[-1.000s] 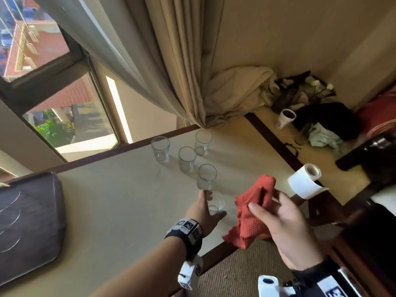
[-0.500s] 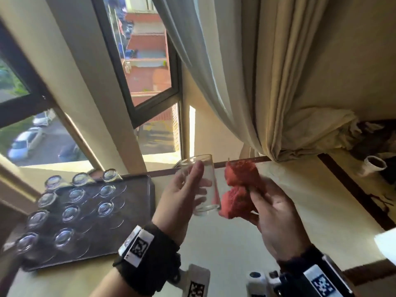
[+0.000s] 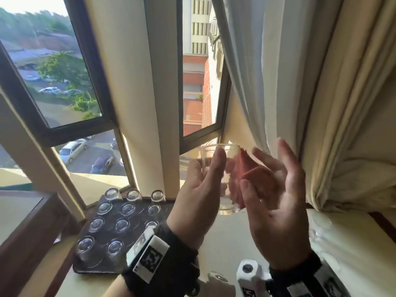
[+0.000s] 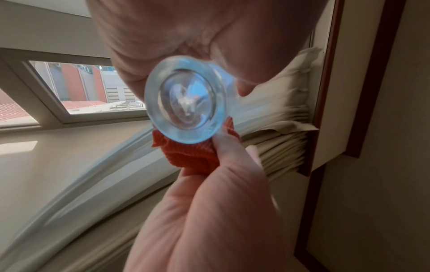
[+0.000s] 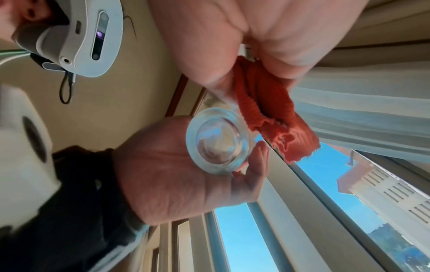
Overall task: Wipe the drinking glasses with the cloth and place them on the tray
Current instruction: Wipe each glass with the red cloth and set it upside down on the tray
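Observation:
A clear drinking glass [image 3: 229,154] is held upright in the air in front of the window, gripped by my left hand [image 3: 203,179] with thumb and fingers round its side. My right hand [image 3: 276,189] pinches a red cloth [image 3: 255,181] and holds it against the right side of the glass. The left wrist view looks at the thick glass base [image 4: 185,99] with the cloth [image 4: 193,154] just below it. Glass [image 5: 218,141] and cloth [image 5: 267,110] show together in the right wrist view. A dark tray [image 3: 96,271] at lower left carries several upturned glasses [image 3: 122,225].
Cream curtains [image 3: 321,103] hang close behind and to the right of my hands. The cream table top [image 3: 231,239] runs under them to the window frame [image 3: 102,125]. The tray lies at the table's left end by the sill.
My left hand has lifted a glass off the table to window height. My right hand has brought the cloth against it. The head view has swung up and left, bringing the tray's upturned glasses into view.

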Demonstrator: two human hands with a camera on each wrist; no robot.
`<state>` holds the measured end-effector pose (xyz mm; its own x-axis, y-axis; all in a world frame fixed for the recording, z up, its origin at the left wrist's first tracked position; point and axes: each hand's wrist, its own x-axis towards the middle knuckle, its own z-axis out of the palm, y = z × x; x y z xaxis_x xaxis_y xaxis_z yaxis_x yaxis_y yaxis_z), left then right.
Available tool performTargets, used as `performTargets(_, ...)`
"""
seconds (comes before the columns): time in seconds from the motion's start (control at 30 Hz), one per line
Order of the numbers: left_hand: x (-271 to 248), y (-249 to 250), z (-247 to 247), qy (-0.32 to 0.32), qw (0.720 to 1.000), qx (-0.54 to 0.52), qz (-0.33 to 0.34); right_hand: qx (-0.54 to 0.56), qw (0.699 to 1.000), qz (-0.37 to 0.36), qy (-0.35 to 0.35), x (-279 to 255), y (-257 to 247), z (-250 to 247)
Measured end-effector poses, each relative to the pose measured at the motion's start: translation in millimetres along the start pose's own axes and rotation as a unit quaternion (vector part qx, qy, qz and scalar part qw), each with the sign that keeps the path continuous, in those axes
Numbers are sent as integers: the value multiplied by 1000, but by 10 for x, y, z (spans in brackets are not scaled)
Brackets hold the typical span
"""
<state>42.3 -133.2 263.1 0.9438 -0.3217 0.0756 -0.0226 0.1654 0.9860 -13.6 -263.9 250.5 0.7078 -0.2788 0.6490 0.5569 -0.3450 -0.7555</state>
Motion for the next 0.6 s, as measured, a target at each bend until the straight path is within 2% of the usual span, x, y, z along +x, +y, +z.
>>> performTargets(0.07,-2,106,-27,-1,1000,-14,3,14,1000,8,0,103,-48,42)
performTargets(0.27,31,331,26,6,996,-8,88,92,995,4,-45,312,-222,225)
performTargets(0.37,47,341,34,3,996,-5,94,5,996,-88,-34,421,-294,287)
performTargets(0.47,95,335,24,5,995,-56,77,-91,975,-197,-39,413,-254,328)
performTargets(0.53,150,349,-10,2,995,-77,59,-93,974,-199,-60,326,-156,338)
performTargets(0.6,184,319,-34,-11,996,-66,59,-65,984,-161,-38,278,-50,312)
